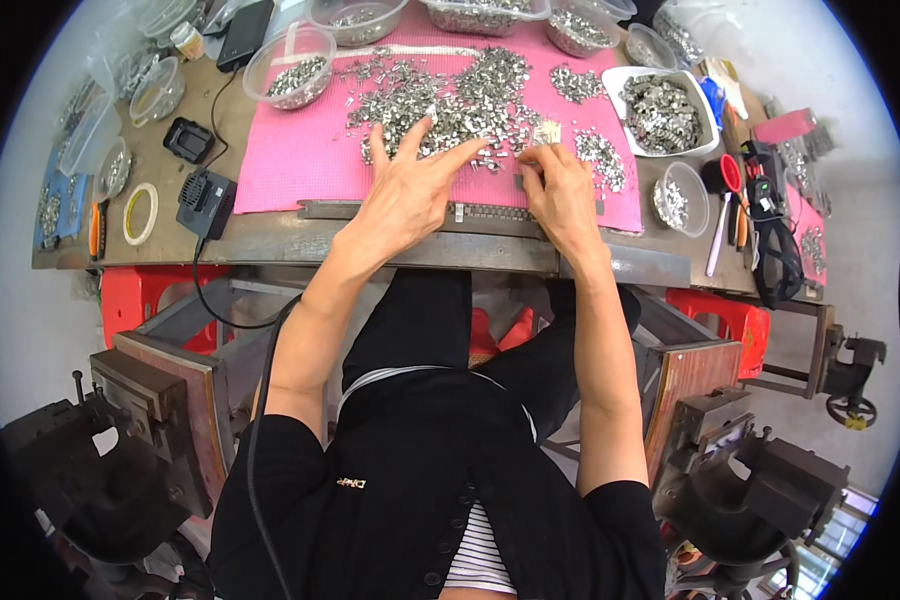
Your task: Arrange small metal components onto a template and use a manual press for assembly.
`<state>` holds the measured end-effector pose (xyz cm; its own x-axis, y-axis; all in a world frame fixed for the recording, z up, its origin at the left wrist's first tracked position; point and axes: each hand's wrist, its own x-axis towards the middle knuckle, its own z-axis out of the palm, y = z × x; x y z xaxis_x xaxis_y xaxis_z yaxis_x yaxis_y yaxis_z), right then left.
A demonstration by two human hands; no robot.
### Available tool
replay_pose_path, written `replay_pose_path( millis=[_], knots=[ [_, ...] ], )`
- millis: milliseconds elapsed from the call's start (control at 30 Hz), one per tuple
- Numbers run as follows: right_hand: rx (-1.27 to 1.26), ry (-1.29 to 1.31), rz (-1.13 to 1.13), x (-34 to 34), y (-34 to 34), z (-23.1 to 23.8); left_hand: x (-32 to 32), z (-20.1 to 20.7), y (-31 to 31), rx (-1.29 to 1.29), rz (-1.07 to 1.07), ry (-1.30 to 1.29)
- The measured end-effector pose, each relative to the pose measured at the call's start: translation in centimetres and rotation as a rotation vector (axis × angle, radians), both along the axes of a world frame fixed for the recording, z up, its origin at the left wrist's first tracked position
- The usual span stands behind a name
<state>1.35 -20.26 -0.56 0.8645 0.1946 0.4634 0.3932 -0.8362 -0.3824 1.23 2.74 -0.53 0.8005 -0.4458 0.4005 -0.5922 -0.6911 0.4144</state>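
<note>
Metal bits [490, 80] on pink mat [280, 160]
My left hand [406, 200] spread wide; right hand [564, 198] curled, can't tell if holding.

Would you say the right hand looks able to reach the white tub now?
Likely yes: between the right hand and the white tub lie only low metal pieces on the pink mat.

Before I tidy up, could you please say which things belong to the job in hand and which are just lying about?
Seemingly in use: small metal pieces; metal strip; pink mat.
Apparently lying about: black adapter; black cradle; orange-handled tool.
</note>
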Motion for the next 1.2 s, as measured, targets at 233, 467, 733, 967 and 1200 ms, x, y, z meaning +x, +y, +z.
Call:
replay_pose_path(
  millis=[233,467,733,967,1200],
  knots=[
    [-0.002,0.041,0.105,-0.3,1.3,0.3,-0.2,0.4,0.8,-0.212,0.063,-0.018],
    [-0.048,0.077,0.026,-0.8,0.1,0.4,0.6,0.4,0.3,-0.143,0.087,-0.046],
    [0.048,0.069,0.062,-1.2,1.8,1.1,1.5,-0.2,-1.0,-0.093,0.122,-0.061],
    [-0.009,0.045,-0.004,-0.6,2.8,0.2,2.1,-1.2,-1.0,-0.095,0.134,-0.086],
    [-0.133,-0.057,0.018,0.1,3.4,0.3,1.9,-0.6,-1.3,-0.044,0.146,-0.11]
  ],
)
